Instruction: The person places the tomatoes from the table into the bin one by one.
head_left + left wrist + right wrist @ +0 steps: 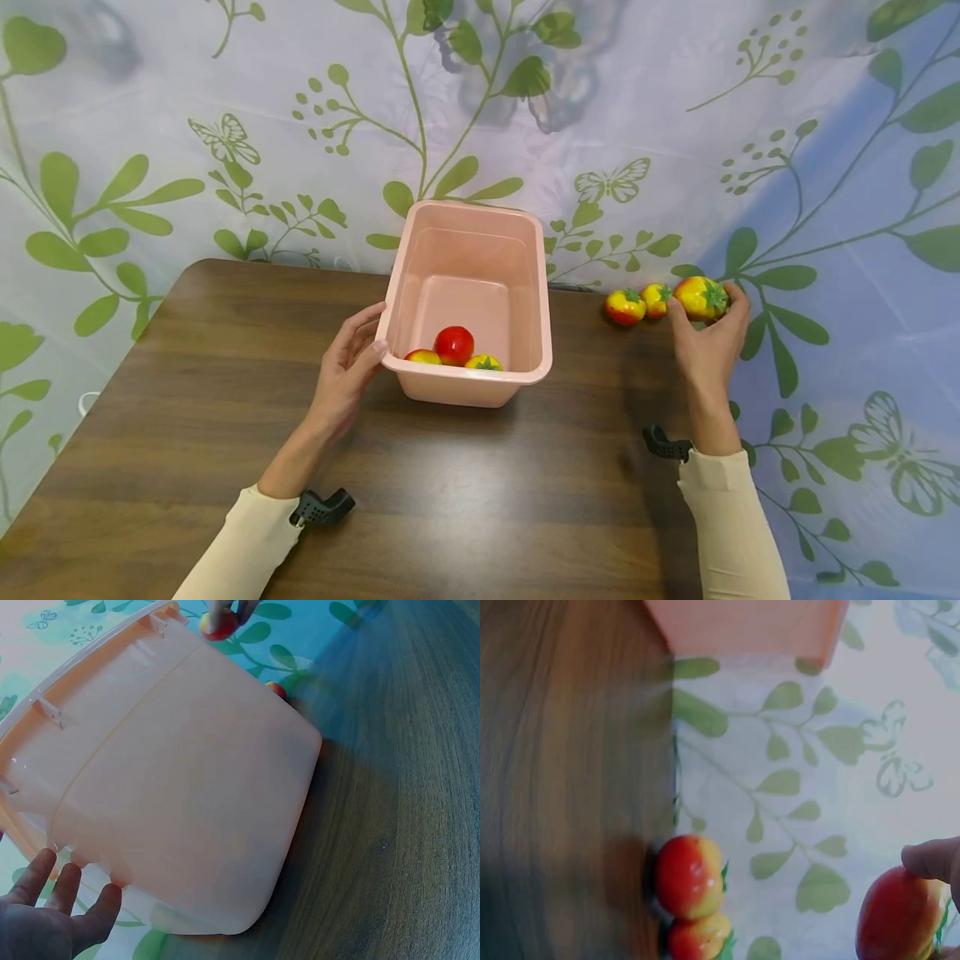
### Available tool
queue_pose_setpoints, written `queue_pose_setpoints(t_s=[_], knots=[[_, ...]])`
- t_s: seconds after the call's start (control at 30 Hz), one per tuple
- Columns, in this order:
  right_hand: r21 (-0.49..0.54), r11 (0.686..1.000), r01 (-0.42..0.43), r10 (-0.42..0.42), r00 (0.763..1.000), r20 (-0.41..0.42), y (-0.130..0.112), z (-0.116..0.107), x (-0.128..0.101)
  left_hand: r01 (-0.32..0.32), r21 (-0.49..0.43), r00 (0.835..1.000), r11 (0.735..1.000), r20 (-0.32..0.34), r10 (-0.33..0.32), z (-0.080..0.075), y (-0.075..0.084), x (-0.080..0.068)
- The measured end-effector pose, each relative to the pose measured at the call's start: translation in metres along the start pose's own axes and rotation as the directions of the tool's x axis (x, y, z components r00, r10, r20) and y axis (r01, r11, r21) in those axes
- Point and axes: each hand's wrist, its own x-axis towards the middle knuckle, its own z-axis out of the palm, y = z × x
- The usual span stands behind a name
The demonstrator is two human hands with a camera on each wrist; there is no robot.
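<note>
A pink plastic tub (517,250) stands on the dark wooden table (225,400), with a red tomato (454,344) and two yellow-red ones (423,357) inside. My left hand (352,358) rests with straight fingers against the tub's left wall; the left wrist view shows that wall (180,772) and my fingers (64,911) beside it. My right hand (705,333) grips a yellow-red tomato (701,297) at the table's far right edge; the right wrist view shows that tomato (896,915) under a fingertip. Two more tomatoes (625,306) (656,299) lie to its left, seen again as a pair (690,876) (697,937).
A leaf-and-butterfly patterned cloth (600,108) hangs behind and to the right of the table. The table's right edge lies just beside the loose tomatoes.
</note>
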Motion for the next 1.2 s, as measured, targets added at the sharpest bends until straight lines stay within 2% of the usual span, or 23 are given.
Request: queue_pose_setpoints(t_s=[0.23, 0.37, 0.5, 0.6, 0.7, 0.87, 0.97, 1.07, 1.2], knots=[[0.057, 0.998, 0.033, -0.035, 0.999, 0.036, -0.023, 0.007, -0.01, -0.011, 0.005, 1.0, 1.0, 0.002, 0.011, 0.001, 0.003, 0.002], [0.065, 0.991, 0.118, -0.122, 0.991, 0.061, -0.036, 0.015, -0.023, -0.008, 0.011, 1.0, 1.0, 0.001, 0.008, 0.001, 0.004, 0.002], [0.095, 0.971, 0.22, -0.23, 0.968, 0.104, -0.051, 0.028, -0.041, -0.006, 0.01, 1.0, 1.0, 0.0, 0.006, 0.001, 0.004, 0.001], [0.117, 0.954, 0.276, -0.292, 0.943, 0.161, -0.064, 0.037, -0.057, -0.008, 0.008, 1.0, 1.0, 0.003, 0.008, 0.001, 0.003, 0.001], [0.15, 0.928, 0.341, -0.368, 0.901, 0.229, -0.077, 0.045, -0.074, -0.007, 0.011, 1.0, 1.0, 0.005, 0.007, 0.001, 0.003, 0.002], [0.229, 0.866, 0.444, -0.498, 0.797, 0.341, -0.093, 0.06, -0.098, -0.004, 0.015, 1.0, 1.0, -0.004, 0.004, 0.002, 0.003, 0.001], [0.247, 0.849, 0.468, -0.529, 0.747, 0.402, -0.095, 0.069, -0.109, -0.005, 0.009, 1.0, 1.0, -0.007, 0.005, 0.002, 0.002, 0.0], [0.249, 0.849, 0.466, -0.527, 0.726, 0.442, -0.094, 0.076, -0.115, -0.004, 0.005, 1.0, 1.0, -0.006, 0.004, 0.002, 0.001, 0.0], [0.246, 0.855, 0.457, -0.518, 0.723, 0.458, -0.093, 0.081, -0.118, -0.005, 0.006, 1.0, 1.0, -0.004, 0.005, 0.001, 0.001, 0.0]])
